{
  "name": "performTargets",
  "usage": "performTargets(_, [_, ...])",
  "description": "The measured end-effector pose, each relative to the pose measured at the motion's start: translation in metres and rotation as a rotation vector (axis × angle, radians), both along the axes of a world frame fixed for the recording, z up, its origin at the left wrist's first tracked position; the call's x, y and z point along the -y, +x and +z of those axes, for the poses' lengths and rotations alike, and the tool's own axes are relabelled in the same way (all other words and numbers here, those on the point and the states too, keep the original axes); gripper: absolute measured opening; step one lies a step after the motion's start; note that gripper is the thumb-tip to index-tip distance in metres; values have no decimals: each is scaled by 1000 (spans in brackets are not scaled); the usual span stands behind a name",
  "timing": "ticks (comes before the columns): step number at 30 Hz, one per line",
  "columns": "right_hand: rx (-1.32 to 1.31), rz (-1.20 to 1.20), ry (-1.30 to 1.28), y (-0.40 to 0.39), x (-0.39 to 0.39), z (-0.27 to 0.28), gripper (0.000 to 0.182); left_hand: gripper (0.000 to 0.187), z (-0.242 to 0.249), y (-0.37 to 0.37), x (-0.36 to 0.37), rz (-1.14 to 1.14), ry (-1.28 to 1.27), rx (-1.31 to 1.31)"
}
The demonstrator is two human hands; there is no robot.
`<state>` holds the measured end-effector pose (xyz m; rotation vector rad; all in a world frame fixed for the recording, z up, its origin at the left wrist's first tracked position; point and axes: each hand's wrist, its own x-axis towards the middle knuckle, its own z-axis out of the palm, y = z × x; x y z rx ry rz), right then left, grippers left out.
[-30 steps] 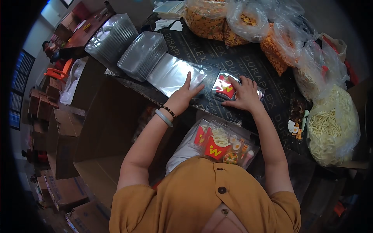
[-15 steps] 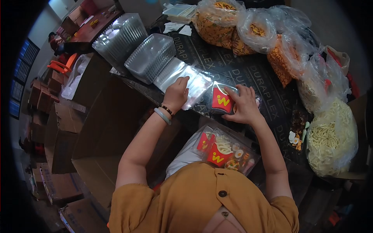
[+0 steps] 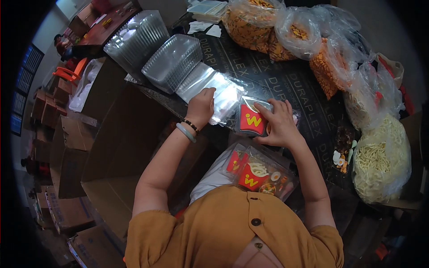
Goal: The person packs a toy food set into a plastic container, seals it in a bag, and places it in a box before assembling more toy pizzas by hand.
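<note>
Surface: dark table top [image 3: 272, 80] printed with repeated "DURAPLEX" lettering, filling the upper centre of the frame. Room: storeroom or workshop; brown cardboard cartons [image 3: 67, 147] stacked at left and lower left; a wooden desk and an orange chair [image 3: 67, 73] at far upper left, with another person [image 3: 60, 42] seated there, too small to describe.

Stock on table:
- Stacks of clear plastic trays, 2: a larger one [image 3: 136, 38] at upper left, a smaller one [image 3: 174, 62] just beside it.
- Pile of flat clear sleeves [image 3: 214, 87], 1, centre.
- Clear bags of orange snack pieces [image 3: 250, 22], about 4, along the top edge; exact count uncertain where they overlap.
- Clear bags of pale strip pieces [image 3: 380, 156], 2, at right.
- Small loose sweets [image 3: 339, 154] near the right bags; not countable.
- Filled packs with red fry-box shapes [image 3: 254, 172], at least 2 overlapping, lower centre, in front of the person's orange top.

Left hand [image 3: 201, 107]: fingers curled together, pinching the near edge of the sleeve pile; two bracelets at the wrist.

Right hand [image 3: 279, 123]: fingers closed around a red fry-box pack [image 3: 252, 119], held tilted, partly inside a clear sleeve, centre of frame, just right of the left hand.
</note>
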<state>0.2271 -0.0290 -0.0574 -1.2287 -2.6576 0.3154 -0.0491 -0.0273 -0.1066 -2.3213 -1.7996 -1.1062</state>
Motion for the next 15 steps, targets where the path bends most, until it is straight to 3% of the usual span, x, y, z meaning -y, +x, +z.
performTargets(4, [-9, 24, -1, -11, 0, 1, 94, 40, 2, 2, 4, -18, -15, -236])
performTargets(11, [-43, 78, 36, -48, -22, -22, 91, 49, 3, 7, 6, -86, -117, -345])
performTargets(13, [-28, -18, 21, -57, -30, -29, 89, 61, 13, 7, 10, -312, -188, -303])
performTargets(15, [-65, -46, 30, -64, -35, -38, 89, 71, 25, 9, 14, -367, -317, -356])
